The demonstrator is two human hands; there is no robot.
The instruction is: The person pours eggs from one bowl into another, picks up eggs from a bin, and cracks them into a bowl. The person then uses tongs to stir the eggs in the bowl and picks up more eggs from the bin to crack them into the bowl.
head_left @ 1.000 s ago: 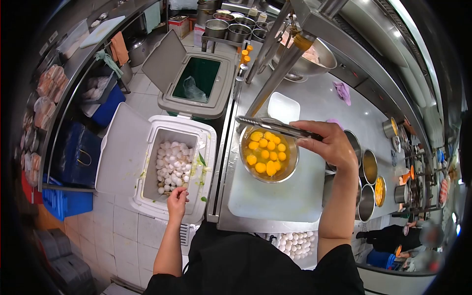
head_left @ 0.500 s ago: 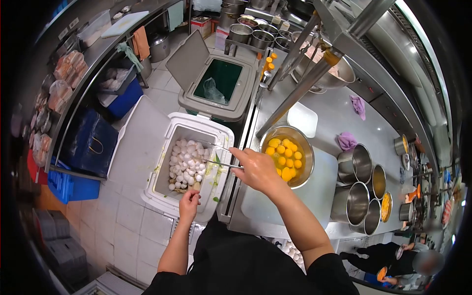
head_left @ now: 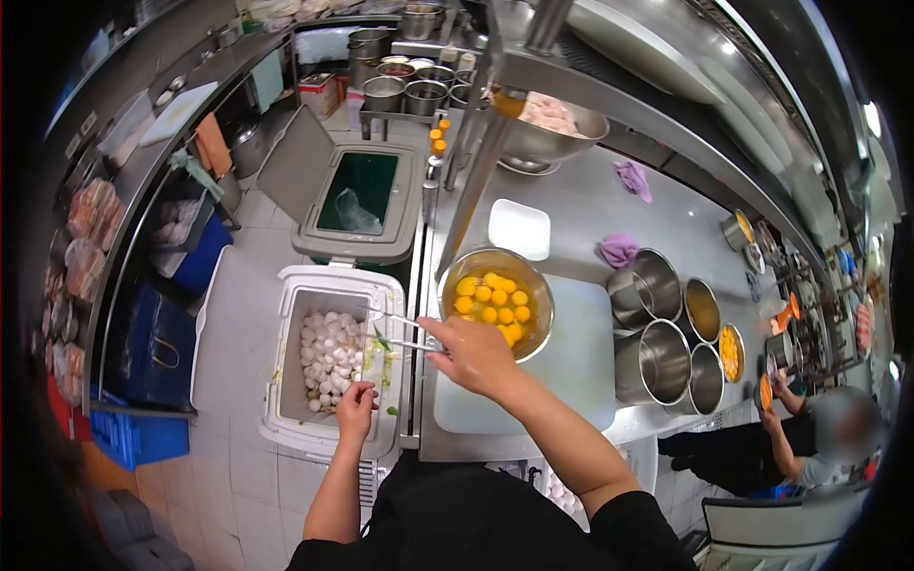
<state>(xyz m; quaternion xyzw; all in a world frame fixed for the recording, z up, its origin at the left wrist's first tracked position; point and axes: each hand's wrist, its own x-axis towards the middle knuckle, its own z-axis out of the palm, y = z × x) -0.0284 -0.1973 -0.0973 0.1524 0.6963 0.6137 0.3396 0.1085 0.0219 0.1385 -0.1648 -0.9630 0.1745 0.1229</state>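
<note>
My right hand (head_left: pixel 471 357) is closed around a pair of thin-pronged metal tongs (head_left: pixel 411 344). Their prongs point left, spread apart over the right rim of a white bin (head_left: pixel 388 419). White eggshells (head_left: pixel 331 352) are heaped inside it, and green scraps lie on its right rim. Over the bin's near right part is my left hand (head_left: pixel 355 409), fingers curled together; whether anything small is between them is hidden. Just behind my right hand, a steel bowl (head_left: pixel 545 314) holds raw eggs with many whole yolks (head_left: pixel 490 295).
A grey bin (head_left: pixel 405 233) with its lid up stands beyond the white one. On the steel counter are a white cutting board (head_left: pixel 571 371), a white tray (head_left: pixel 520 228), purple cloths (head_left: pixel 620 250) and several steel pots (head_left: pixel 652 362). Another person (head_left: pixel 809 428) works at the right.
My view has turned, so the bins and counter sit further left in it. Both hands keep about the same places, the right still gripping the tongs. The other person has shifted.
</note>
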